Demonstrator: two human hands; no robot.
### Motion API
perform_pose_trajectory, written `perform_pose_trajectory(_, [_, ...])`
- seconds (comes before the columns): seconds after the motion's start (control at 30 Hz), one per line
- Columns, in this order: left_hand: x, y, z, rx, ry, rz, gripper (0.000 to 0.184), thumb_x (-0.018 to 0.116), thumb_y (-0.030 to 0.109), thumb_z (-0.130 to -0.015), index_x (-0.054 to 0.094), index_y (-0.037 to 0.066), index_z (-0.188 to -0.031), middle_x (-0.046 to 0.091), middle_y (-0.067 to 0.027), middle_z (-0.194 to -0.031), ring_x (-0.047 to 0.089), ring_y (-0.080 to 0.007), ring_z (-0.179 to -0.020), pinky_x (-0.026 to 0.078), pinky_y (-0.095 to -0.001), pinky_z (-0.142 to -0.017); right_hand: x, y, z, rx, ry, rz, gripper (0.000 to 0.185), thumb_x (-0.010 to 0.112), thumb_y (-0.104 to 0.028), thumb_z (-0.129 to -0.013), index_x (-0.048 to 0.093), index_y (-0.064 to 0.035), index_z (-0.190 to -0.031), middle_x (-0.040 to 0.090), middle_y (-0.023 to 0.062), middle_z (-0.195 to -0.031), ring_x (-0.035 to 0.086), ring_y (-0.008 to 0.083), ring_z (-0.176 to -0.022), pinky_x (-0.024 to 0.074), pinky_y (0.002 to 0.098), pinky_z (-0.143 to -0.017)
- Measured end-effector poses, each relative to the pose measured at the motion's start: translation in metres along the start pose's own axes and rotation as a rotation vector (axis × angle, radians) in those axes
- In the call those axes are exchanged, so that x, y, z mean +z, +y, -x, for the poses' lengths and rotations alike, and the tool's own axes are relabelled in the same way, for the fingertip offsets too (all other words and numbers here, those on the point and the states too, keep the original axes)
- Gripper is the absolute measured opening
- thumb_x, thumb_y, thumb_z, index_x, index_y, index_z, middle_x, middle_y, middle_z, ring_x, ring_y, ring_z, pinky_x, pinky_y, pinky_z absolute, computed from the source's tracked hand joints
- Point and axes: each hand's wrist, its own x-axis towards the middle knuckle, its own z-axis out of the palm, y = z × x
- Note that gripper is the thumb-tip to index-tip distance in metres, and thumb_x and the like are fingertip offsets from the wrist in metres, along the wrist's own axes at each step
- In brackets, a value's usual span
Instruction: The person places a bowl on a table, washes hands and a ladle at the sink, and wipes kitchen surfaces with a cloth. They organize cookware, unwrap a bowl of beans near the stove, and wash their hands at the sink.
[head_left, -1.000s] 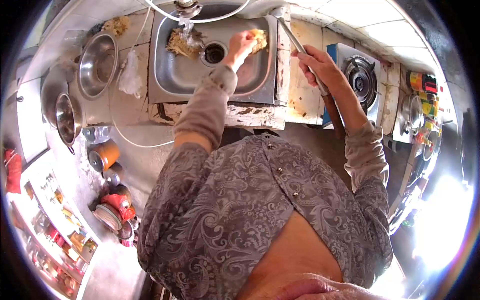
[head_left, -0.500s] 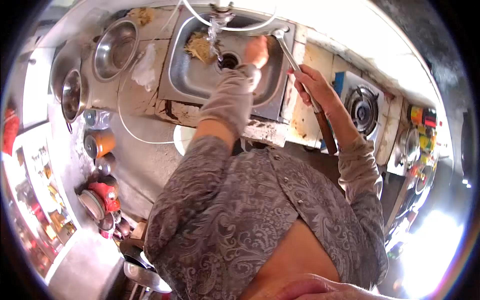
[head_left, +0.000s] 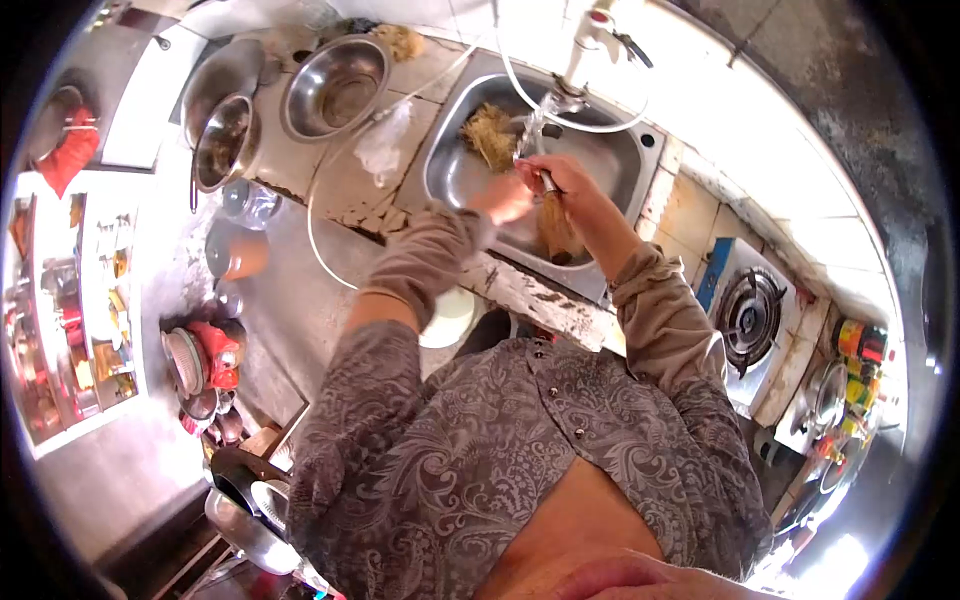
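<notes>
My right hand point(head_left: 565, 185) is closed around a long metal utensil with a brown wooden handle point(head_left: 554, 232), held over the sink point(head_left: 600, 165) beside the running water point(head_left: 534, 128). The handle points down toward the sink's front edge. Just left of it, my left hand point(head_left: 505, 198) is smeared by motion near the utensil; its fingers and anything in them cannot be made out. A tangled straw-coloured fibre clump point(head_left: 490, 138) lies in the sink's back left part, left of the stream.
The tap point(head_left: 568, 92) and a white hose are behind the sink. A steel basin point(head_left: 337, 88) and a plastic bag point(head_left: 385, 145) sit on the left counter. To the right is a gas stove point(head_left: 750, 315). A pale bucket point(head_left: 450, 315) is below the counter.
The view has turned and shifted. My right hand has brought the utensil from beside the sink to over it, near the water. My left hand has left the sink's right side and come closer.
</notes>
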Motion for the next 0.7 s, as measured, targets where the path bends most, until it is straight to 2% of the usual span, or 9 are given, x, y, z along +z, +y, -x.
perform_pose_trajectory(0.1, [0.044, 0.049, -0.023, 0.010, -0.020, 0.328, 0.015, 0.051, 0.016, -0.085, 0.060, 0.006, -0.078, 0.056, -0.0063, -0.075, 0.056, -0.0197, -0.073, 0.047, -0.0354, -0.063, 0.014, 0.005, -0.033, 0.032, 0.032, -0.134, 0.016, 0.053, -0.001, -0.090, 0.050, 0.0127, -0.099, 0.056, 0.0086, -0.080, 0.055, 0.0093, -0.061, 0.0433, 0.0160, -0.044])
perform_pose_trajectory(0.23, [0.092, 0.077, -0.021, 0.071, -0.170, 0.428, 0.017, 0.050, 0.016, -0.086, 0.062, 0.005, -0.086, 0.059, -0.0119, -0.085, 0.058, -0.0244, -0.082, 0.048, -0.0378, -0.069, 0.027, -0.015, -0.012, 0.148, 0.018, -0.272, 0.020, 0.050, -0.011, -0.095, 0.049, 0.0063, -0.105, 0.049, 0.0027, -0.071, 0.044, 0.0052, -0.049, 0.0399, 0.0162, -0.041])
perform_pose_trajectory(0.4, [0.092, -0.009, 0.006, -0.148, -0.258, 0.450, 0.023, 0.049, 0.015, -0.087, 0.065, 0.002, -0.096, 0.062, -0.0189, -0.097, 0.060, -0.0303, -0.093, 0.050, -0.0408, -0.078, 0.029, -0.033, 0.054, 0.063, -0.130, -0.112, 0.028, 0.047, -0.020, -0.097, 0.046, 0.0062, -0.109, 0.048, 0.0008, -0.070, 0.044, 0.0037, -0.048, 0.0383, 0.0170, -0.038])
perform_pose_trajectory(0.47, [0.064, -0.055, 0.019, -0.355, -0.353, 0.290, 0.026, 0.048, 0.015, -0.087, 0.067, 0.002, -0.099, 0.063, -0.0217, -0.102, 0.061, -0.0326, -0.097, 0.050, -0.0420, -0.081, 0.015, -0.040, 0.085, 0.084, -0.166, -0.060, 0.027, 0.048, -0.019, -0.096, 0.047, 0.0059, -0.107, 0.050, 0.0034, -0.072, 0.045, 0.0056, -0.052, 0.0387, 0.0174, -0.041])
perform_pose_trajectory(0.5, [0.020, -0.064, 0.018, -0.305, -0.484, 0.064, 0.025, 0.049, 0.014, -0.087, 0.067, 0.001, -0.098, 0.063, -0.0213, -0.102, 0.061, -0.0327, -0.098, 0.050, -0.0432, -0.081, 0.007, -0.038, 0.096, 0.071, -0.118, -0.014, 0.028, 0.048, -0.018, -0.096, 0.047, 0.0062, -0.109, 0.050, 0.0031, -0.072, 0.045, 0.0056, -0.051, 0.0383, 0.0177, -0.040])
perform_pose_trajectory(0.53, [0.035, -0.081, 0.022, -0.468, -0.206, 0.109, 0.023, 0.051, 0.012, -0.084, 0.069, 0.001, -0.093, 0.063, -0.0214, -0.102, 0.061, -0.0325, -0.098, 0.050, -0.0427, -0.081, -0.001, -0.033, 0.105, 0.060, -0.070, 0.030, 0.029, 0.048, -0.018, -0.096, 0.047, 0.0066, -0.111, 0.050, 0.0028, -0.072, 0.045, 0.0056, -0.050, 0.0379, 0.0181, -0.040])
perform_pose_trajectory(0.6, [0.054, -0.072, 0.010, -0.654, 0.037, 0.092, 0.022, 0.053, 0.011, -0.081, 0.069, 0.003, -0.092, 0.063, -0.0213, -0.103, 0.061, -0.0302, -0.098, 0.050, -0.0408, -0.081, -0.013, -0.026, 0.112, 0.050, 0.010, 0.078, 0.030, 0.047, -0.017, -0.097, 0.046, 0.0071, -0.114, 0.050, 0.0023, -0.072, 0.044, 0.0056, -0.048, 0.0370, 0.0190, -0.039])
perform_pose_trajectory(0.67, [0.041, -0.045, 0.000, -0.446, -0.328, 0.195, 0.024, 0.054, 0.013, -0.080, 0.067, 0.003, -0.097, 0.062, -0.0207, -0.103, 0.061, -0.0301, -0.096, 0.049, -0.0407, -0.083, -0.027, -0.016, 0.117, 0.054, 0.086, 0.086, 0.031, 0.046, -0.017, -0.097, 0.046, 0.0073, -0.117, 0.050, 0.0018, -0.072, 0.043, 0.0055, -0.047, 0.0358, 0.0201, -0.038])
perform_pose_trajectory(0.7, [0.047, -0.033, 0.001, -0.204, -0.301, 0.355, 0.024, 0.055, 0.014, -0.080, 0.065, 0.003, -0.099, 0.063, -0.0198, -0.102, 0.061, -0.0300, -0.094, 0.049, -0.0403, -0.082, -0.036, -0.017, 0.115, 0.042, 0.034, 0.150, 0.032, 0.045, -0.020, -0.098, 0.047, 0.0062, -0.116, 0.050, 0.0010, -0.071, 0.041, 0.0045, -0.047, 0.0335, 0.0204, -0.038])
